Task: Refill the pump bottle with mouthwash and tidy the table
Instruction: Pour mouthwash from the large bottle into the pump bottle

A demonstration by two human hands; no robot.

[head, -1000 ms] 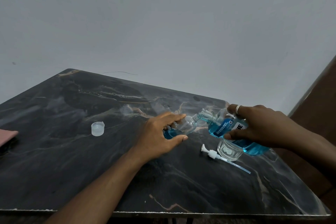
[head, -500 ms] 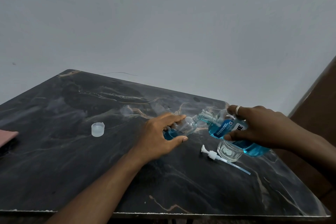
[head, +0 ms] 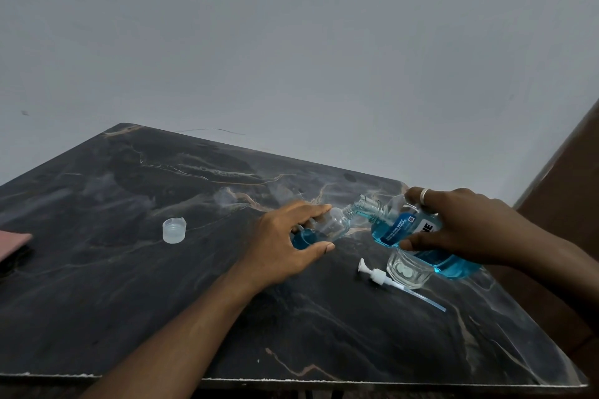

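My left hand (head: pixel 285 243) grips a small clear pump bottle (head: pixel 334 224), tilted with its open neck pointing right and blue liquid pooled at its base. My right hand (head: pixel 466 230) holds the blue mouthwash bottle (head: pixel 405 230) tipped leftward, its open mouth touching the small bottle's neck. The white pump head (head: pixel 377 275) with its long tube lies on the dark marble table (head: pixel 129 285) below my right hand. The mouthwash bottle's clear cap (head: pixel 174 230) rests on the table to the left.
A clear drinking glass (head: pixel 408 272) stands under the mouthwash bottle, next to the pump head. A pink object (head: pixel 13 244) pokes in at the table's left edge. A grey wall rises behind the table, and brown furniture (head: pixel 570 197) stands at the right.
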